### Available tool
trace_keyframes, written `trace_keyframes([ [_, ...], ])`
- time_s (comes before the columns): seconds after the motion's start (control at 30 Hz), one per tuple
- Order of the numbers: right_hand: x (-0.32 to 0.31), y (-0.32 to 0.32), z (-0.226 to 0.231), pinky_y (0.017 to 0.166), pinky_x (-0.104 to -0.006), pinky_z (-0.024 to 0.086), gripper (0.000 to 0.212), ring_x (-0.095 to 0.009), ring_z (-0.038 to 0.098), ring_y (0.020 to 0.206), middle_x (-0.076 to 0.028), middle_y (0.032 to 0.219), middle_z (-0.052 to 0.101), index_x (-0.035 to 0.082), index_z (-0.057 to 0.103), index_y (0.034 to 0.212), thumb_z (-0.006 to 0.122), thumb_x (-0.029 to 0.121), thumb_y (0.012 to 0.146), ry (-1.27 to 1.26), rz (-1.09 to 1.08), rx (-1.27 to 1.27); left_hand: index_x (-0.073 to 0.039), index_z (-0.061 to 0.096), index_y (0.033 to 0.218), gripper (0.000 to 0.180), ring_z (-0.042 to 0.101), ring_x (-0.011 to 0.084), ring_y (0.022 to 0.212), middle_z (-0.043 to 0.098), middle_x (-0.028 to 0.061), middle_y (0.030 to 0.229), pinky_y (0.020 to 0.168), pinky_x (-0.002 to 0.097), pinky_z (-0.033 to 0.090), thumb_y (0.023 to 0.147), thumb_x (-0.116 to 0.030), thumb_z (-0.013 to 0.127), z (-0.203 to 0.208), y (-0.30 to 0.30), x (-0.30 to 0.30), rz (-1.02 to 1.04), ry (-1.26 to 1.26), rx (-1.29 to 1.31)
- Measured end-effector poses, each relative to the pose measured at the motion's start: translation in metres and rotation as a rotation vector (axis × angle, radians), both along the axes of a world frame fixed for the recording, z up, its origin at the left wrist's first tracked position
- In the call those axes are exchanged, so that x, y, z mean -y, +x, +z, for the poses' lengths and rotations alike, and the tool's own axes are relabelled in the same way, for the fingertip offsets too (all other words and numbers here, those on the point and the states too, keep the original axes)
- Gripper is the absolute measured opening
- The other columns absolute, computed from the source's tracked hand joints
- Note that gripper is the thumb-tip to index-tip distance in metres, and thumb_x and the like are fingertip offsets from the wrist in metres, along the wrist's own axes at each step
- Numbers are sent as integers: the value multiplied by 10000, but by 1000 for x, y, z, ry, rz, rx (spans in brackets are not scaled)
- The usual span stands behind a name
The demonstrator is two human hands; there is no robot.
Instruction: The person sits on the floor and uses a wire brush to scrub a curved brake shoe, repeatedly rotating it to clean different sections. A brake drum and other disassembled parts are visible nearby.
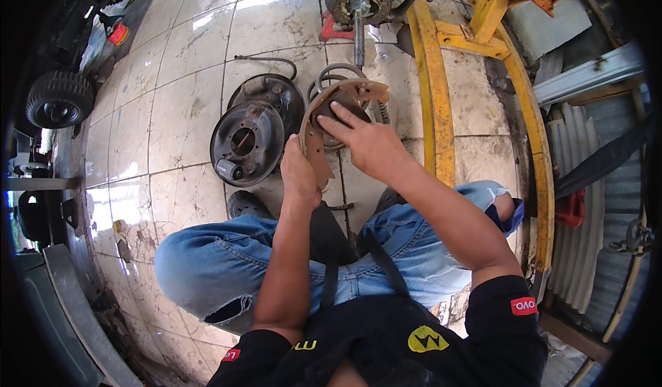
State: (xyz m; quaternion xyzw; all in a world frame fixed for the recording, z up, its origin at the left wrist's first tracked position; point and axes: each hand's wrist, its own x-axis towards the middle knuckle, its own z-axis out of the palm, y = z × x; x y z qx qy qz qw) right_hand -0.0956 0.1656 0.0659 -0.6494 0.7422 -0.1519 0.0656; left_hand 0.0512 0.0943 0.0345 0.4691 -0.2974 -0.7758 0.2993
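A curved brown brake shoe (316,154) is held up in front of me, above the tiled floor. My left hand (301,173) is closed around its near left part. The stretched fingers of my right hand (376,149) press a dark brown flat piece (354,100), perhaps sandpaper, against the shoe; the thumb is hidden. Just left of the shoe lie two round black brake backing plates, the nearer one (222,137) overlapping the farther one (284,99). Grey metal rings or coils (329,71) show behind the shoe, partly covered by it.
A yellow steel frame (433,97) stands close on my right. Ahead, a hub with a shaft (359,38) hangs over the floor beside a red object (336,28). At the far left is a black tyre (59,99). Corrugated metal sheets (578,207) lean at the right.
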Motion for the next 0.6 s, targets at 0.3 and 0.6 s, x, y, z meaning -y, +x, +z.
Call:
trace_keyframes([
  [0.3,2,-5,4,761,-440,589,720,-369,701,878,-112,1470,489,249,496,1416,580,-24,755,50,-75,-18,-67,609,1095,433,586,194,712,593,64,876,566,364,486,1017,-439,402,-4,0,1,8,3,-39],
  [0.6,2,-5,3,753,-447,587,716,-350,707,881,-113,1468,492,257,494,1421,563,-12,761,41,-59,-12,-69,608,1109,432,592,192,730,593,60,885,574,371,494,1018,-433,394,-3,0,-1,4,17,-36],
])
